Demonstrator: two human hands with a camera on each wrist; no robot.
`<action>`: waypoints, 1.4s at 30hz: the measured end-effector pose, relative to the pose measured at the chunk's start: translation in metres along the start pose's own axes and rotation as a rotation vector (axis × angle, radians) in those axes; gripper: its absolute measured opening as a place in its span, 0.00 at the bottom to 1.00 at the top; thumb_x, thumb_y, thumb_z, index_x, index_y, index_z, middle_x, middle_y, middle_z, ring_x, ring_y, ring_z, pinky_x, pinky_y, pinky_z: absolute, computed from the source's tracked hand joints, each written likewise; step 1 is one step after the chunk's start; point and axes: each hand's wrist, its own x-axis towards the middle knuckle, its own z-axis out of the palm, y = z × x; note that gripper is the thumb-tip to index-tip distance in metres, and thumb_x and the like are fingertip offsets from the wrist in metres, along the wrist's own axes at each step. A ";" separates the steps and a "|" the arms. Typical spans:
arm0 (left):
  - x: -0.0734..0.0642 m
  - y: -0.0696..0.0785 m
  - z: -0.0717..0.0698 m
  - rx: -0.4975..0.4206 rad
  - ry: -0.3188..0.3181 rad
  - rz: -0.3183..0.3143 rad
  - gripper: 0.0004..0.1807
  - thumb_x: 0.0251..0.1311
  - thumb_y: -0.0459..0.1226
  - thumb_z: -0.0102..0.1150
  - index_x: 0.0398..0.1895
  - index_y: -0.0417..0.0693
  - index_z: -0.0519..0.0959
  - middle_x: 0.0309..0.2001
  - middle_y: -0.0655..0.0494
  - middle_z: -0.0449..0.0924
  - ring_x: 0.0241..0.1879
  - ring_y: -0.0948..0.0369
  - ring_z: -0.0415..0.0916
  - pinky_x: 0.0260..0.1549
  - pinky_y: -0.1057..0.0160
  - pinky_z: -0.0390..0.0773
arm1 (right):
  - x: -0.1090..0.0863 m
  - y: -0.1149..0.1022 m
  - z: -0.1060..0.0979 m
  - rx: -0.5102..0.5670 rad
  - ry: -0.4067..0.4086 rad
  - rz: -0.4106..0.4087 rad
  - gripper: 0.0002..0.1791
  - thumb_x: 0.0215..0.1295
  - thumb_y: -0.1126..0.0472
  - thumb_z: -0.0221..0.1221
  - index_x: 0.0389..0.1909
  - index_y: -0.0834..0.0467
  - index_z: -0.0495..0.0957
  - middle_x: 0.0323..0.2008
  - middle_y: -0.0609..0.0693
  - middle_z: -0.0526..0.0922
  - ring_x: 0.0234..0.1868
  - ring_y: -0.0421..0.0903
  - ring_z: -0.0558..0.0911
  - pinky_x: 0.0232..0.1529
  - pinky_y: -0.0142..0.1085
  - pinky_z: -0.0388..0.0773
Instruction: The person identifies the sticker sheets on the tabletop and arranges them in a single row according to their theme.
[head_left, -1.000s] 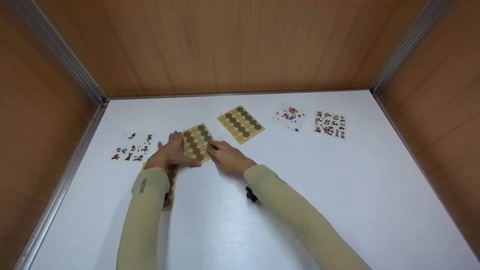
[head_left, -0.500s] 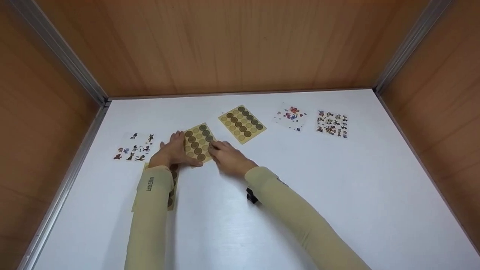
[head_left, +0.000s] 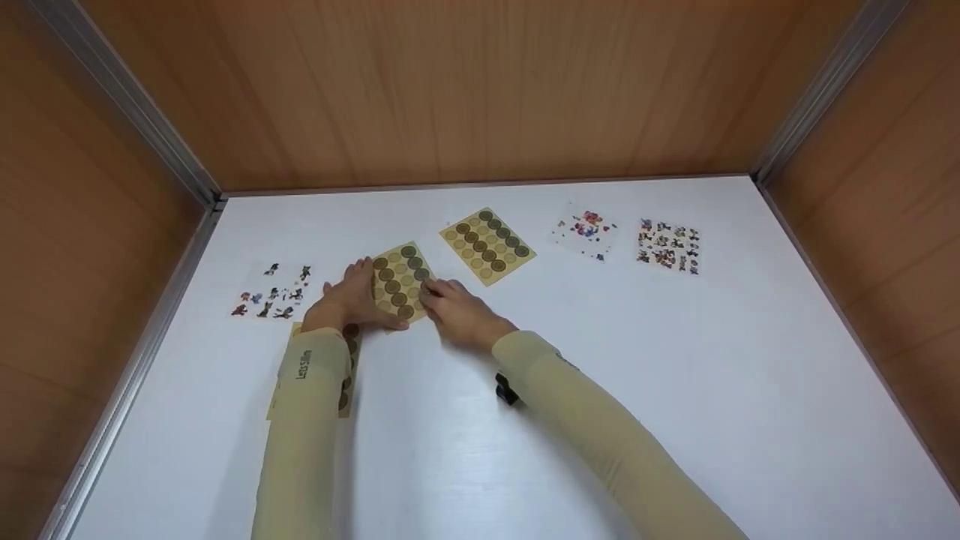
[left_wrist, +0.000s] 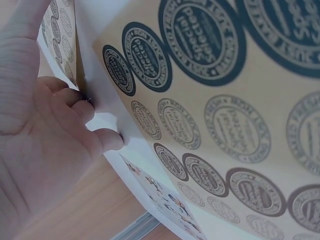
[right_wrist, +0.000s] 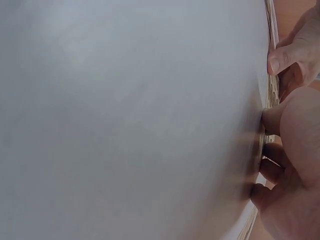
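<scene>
A kraft-brown sheet of round stickers (head_left: 397, 281), with dark and light rows, lies on the white table between both hands. My left hand (head_left: 351, 298) is spread along its left side, thumb stretched over the near corner. In the left wrist view this hand (left_wrist: 55, 110) shows its palm beside another sheet of round stickers (left_wrist: 225, 125) lying under the forearm. My right hand (head_left: 459, 313) has its fingers curled at the sheet's right edge, fingertips pinching near a dark round sticker. In the right wrist view, the thumb and fingertips of this hand (right_wrist: 295, 160) meet the sheet's edge.
A similar brown sticker sheet (head_left: 487, 246) lies farther back, right of the hands. Clear sheets with small colourful stickers lie at the left (head_left: 271, 291), back right (head_left: 586, 231) and far right (head_left: 668, 246). Wooden panels (head_left: 480, 90) wall the table.
The whole view shifts slightly to the right. My left forearm swings a little rightward, while both hands keep their places at the sheet.
</scene>
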 end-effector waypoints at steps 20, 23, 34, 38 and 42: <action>-0.001 -0.004 0.003 -0.045 0.032 0.031 0.82 0.37 0.61 0.82 0.81 0.38 0.31 0.81 0.35 0.36 0.79 0.42 0.34 0.71 0.29 0.31 | 0.007 0.003 0.000 0.127 0.015 0.017 0.22 0.80 0.62 0.49 0.70 0.62 0.72 0.74 0.60 0.64 0.72 0.55 0.65 0.73 0.41 0.63; -0.001 -0.005 0.004 -0.055 0.037 0.021 0.82 0.36 0.61 0.82 0.81 0.40 0.31 0.81 0.36 0.36 0.80 0.43 0.34 0.71 0.31 0.30 | 0.009 0.005 -0.001 0.184 0.012 0.046 0.22 0.78 0.62 0.51 0.69 0.62 0.71 0.74 0.61 0.63 0.72 0.55 0.64 0.72 0.41 0.64; -0.004 -0.001 0.005 -0.087 0.044 0.044 0.79 0.38 0.56 0.83 0.82 0.43 0.34 0.80 0.38 0.44 0.77 0.40 0.47 0.72 0.32 0.34 | 0.028 0.014 -0.010 0.560 0.020 0.189 0.48 0.65 0.66 0.62 0.79 0.66 0.46 0.78 0.63 0.53 0.77 0.52 0.56 0.76 0.35 0.51; -0.006 0.001 0.005 -0.085 0.049 0.074 0.77 0.41 0.55 0.83 0.82 0.43 0.35 0.79 0.39 0.51 0.74 0.39 0.55 0.73 0.33 0.36 | 0.033 0.016 -0.014 0.775 0.062 0.239 0.49 0.66 0.66 0.62 0.80 0.66 0.42 0.79 0.60 0.52 0.77 0.48 0.57 0.75 0.32 0.51; -0.006 0.001 0.008 -0.101 0.045 0.096 0.75 0.42 0.53 0.83 0.83 0.45 0.37 0.76 0.40 0.59 0.71 0.41 0.61 0.74 0.35 0.37 | 0.036 0.019 -0.019 0.934 0.080 0.331 0.47 0.69 0.62 0.61 0.81 0.63 0.43 0.78 0.60 0.57 0.77 0.50 0.59 0.75 0.34 0.55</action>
